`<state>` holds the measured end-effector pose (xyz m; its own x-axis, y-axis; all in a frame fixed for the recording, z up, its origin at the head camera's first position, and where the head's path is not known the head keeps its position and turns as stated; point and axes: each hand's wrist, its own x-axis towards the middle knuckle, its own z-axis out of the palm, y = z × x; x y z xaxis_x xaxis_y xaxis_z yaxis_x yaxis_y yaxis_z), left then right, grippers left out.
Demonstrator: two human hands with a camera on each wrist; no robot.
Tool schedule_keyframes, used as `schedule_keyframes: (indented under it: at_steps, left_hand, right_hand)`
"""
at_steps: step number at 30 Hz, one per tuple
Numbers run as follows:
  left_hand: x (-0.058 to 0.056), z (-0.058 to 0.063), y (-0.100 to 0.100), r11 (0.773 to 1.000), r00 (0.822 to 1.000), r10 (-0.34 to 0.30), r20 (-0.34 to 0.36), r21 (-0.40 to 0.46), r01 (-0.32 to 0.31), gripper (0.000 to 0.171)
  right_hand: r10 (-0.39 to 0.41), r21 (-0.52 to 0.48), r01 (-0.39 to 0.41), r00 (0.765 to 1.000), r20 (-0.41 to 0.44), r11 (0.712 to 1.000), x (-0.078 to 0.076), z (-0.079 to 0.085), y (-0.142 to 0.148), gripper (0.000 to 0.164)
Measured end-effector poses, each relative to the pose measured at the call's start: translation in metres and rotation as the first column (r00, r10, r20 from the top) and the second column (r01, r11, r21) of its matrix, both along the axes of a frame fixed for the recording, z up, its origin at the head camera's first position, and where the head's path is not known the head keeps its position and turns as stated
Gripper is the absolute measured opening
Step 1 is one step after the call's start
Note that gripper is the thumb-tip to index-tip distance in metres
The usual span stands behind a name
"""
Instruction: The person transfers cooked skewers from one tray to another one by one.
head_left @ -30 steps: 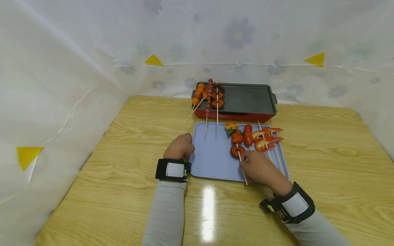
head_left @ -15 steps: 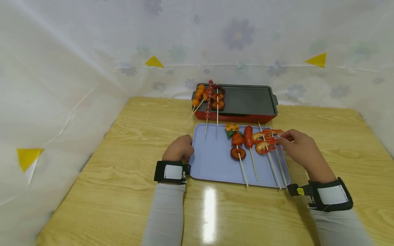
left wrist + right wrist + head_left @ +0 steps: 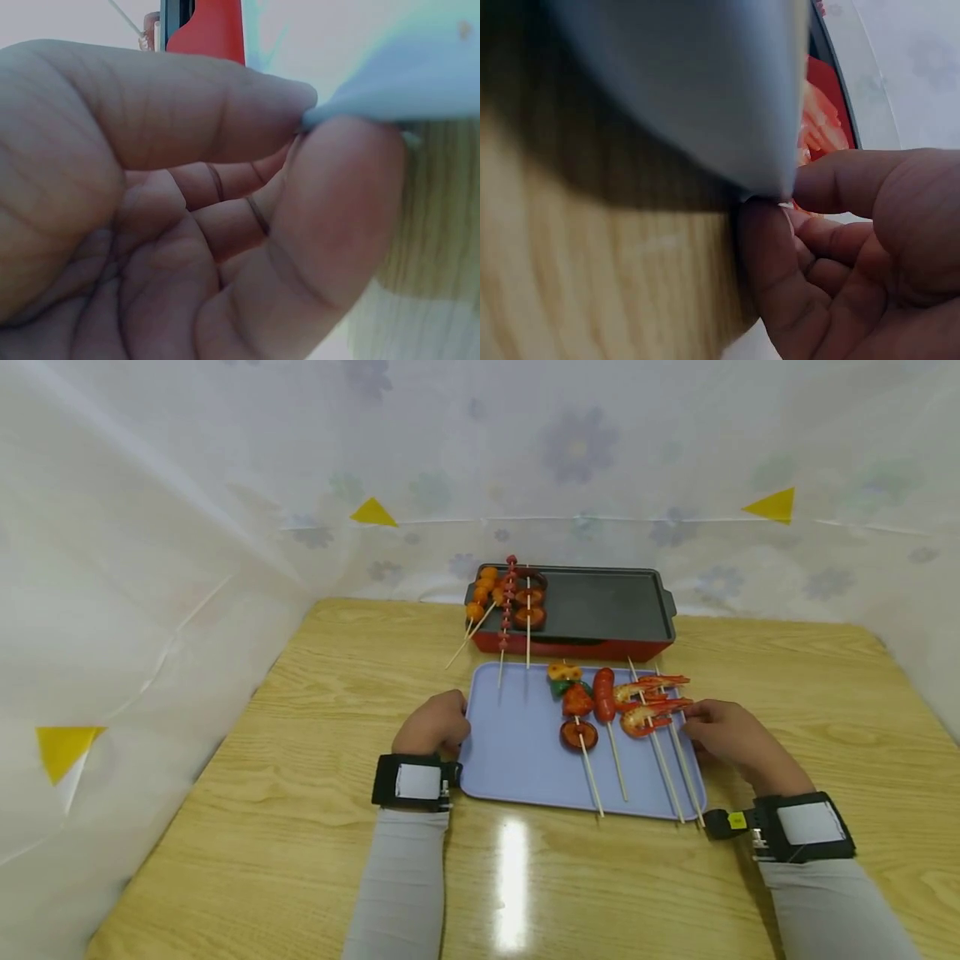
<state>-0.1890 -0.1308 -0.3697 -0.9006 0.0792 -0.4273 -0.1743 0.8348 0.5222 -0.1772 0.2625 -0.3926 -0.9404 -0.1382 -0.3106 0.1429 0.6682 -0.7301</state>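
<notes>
A lilac tray (image 3: 517, 752) lies on the table in the head view. My left hand (image 3: 433, 724) pinches its left rim, and the left wrist view shows the rim between thumb (image 3: 225, 112) and finger. On the opposite side my right hand (image 3: 738, 739) pinches the right rim, beside the shrimp tails. Lying on the tray are a mixed skewer (image 3: 577, 700) with a mushroom-like slice at its lower end, a sausage skewer (image 3: 603, 695) and two shrimp skewers (image 3: 647, 718). Their sticks reach toward the front edge, some past it.
Behind the tray stands a red grill (image 3: 585, 647) with a dark plate (image 3: 607, 602). Orange-ball skewers (image 3: 480, 593), a thin red-bead skewer (image 3: 506, 610) and a brown-slice skewer (image 3: 529, 618) lie on its left end, sticks overhanging the front. Pale flowered sheeting surrounds the wooden table (image 3: 300, 777).
My right hand has let go of the mixed skewer's stick and moved right, past the shrimp tails, down to the tray's right rim. My left hand stays at the left rim.
</notes>
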Motion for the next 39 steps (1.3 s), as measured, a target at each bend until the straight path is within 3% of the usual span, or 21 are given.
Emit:
schedule_keyframes:
  at_steps: [11,16,21,24,26,28,31,34,35,37,38,39]
  left_hand:
    - [0.0,0.001,0.004,1.0,1.0,-0.01,-0.014,-0.024,0.01,0.014]
    - [0.004,0.001,0.009,0.999,0.997,-0.035,-0.067,-0.043,0.032,0.011]
    - [0.016,0.018,0.011,0.997,0.989,-0.035,-0.146,-0.08,0.023,0.007]
    - [0.021,0.032,0.012,0.997,0.972,-0.05,-0.23,-0.062,0.037,0.009]
    - [0.021,0.039,0.016,0.998,0.946,-0.066,-0.318,-0.016,0.064,0.017]
    - [0.02,0.045,0.023,0.994,0.903,-0.072,-0.423,0.043,0.099,0.021]
    - [0.016,0.048,0.036,0.978,0.816,-0.067,-0.574,0.125,0.168,0.023]
    - [0.008,0.046,0.048,0.961,0.724,-0.078,-0.686,0.141,0.238,0.029]
    - [0.004,0.045,0.052,0.958,0.702,-0.083,-0.708,0.138,0.253,0.032]
    - [-0.006,0.043,0.057,0.954,0.681,-0.102,-0.725,0.124,0.274,0.036]
    - [-0.012,0.041,0.058,0.954,0.678,-0.116,-0.725,0.108,0.279,0.039]
    - [-0.019,0.04,0.06,0.955,0.687,-0.129,-0.715,0.096,0.279,0.041]
  right_hand:
    - [-0.031,0.001,0.031,0.999,0.027,1.0,-0.001,-0.006,0.002,0.04]
    - [-0.036,-0.001,0.036,0.999,0.036,0.999,0.0,-0.008,0.004,0.039]
    - [-0.022,-0.02,0.023,0.999,0.034,1.0,-0.001,-0.011,0.004,0.038]
    - [-0.017,-0.028,0.018,0.999,0.03,0.999,-0.002,-0.011,0.004,0.038]
    - [-0.016,-0.028,0.017,1.0,0.026,0.999,-0.002,-0.011,0.005,0.038]
    - [-0.015,-0.031,0.015,1.0,0.026,0.999,-0.002,-0.01,0.005,0.039]
    - [-0.015,-0.033,0.016,0.999,0.033,0.999,-0.001,-0.009,0.006,0.039]
    - [-0.014,-0.028,0.015,0.999,0.04,1.0,0.0,-0.008,0.006,0.038]
    - [-0.014,-0.026,0.015,0.999,0.043,1.0,0.0,-0.008,0.005,0.038]
    - [-0.012,-0.021,0.013,0.999,0.042,1.0,-0.001,-0.007,0.005,0.037]
    - [-0.011,-0.019,0.012,0.999,0.041,1.0,0.0,-0.007,0.005,0.037]
    - [-0.011,-0.022,0.012,0.999,0.041,1.0,0.0,-0.007,0.005,0.037]
